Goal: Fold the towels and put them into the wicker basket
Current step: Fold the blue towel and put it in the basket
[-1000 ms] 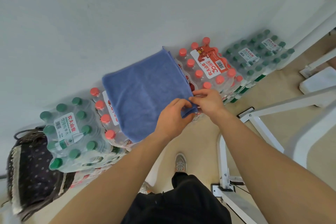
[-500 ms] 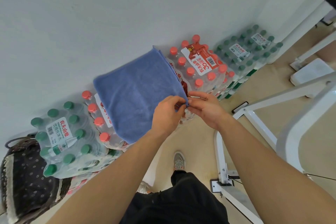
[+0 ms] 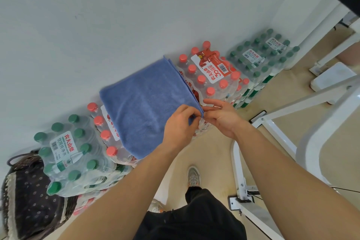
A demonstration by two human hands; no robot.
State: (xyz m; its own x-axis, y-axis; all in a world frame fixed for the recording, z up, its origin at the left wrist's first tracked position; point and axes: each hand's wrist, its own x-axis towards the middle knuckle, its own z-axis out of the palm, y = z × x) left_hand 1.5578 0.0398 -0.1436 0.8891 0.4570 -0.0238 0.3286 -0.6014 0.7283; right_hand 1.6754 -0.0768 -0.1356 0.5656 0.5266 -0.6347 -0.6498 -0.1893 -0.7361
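Observation:
A blue towel [image 3: 144,103], folded at least once, lies flat on top of shrink-wrapped packs of red-capped bottles [image 3: 210,76]. My left hand [image 3: 181,122] pinches the towel's near right corner between thumb and fingers. My right hand [image 3: 222,115] is beside that corner, thumb and forefinger at the same edge, the other fingers spread. A dark basket with a patterned lining and a loop handle [image 3: 25,197] stands at the lower left on the floor.
Packs of green-capped bottles sit at the left [image 3: 66,154] and at the far right [image 3: 261,58], all against a white wall. A white metal frame [image 3: 282,115] stands on the beige floor to my right. My shoe [image 3: 193,176] is below.
Both hands stay at the towel's near right corner. The right hand's fingers have spread apart and its grip has loosened. The view has drifted slightly.

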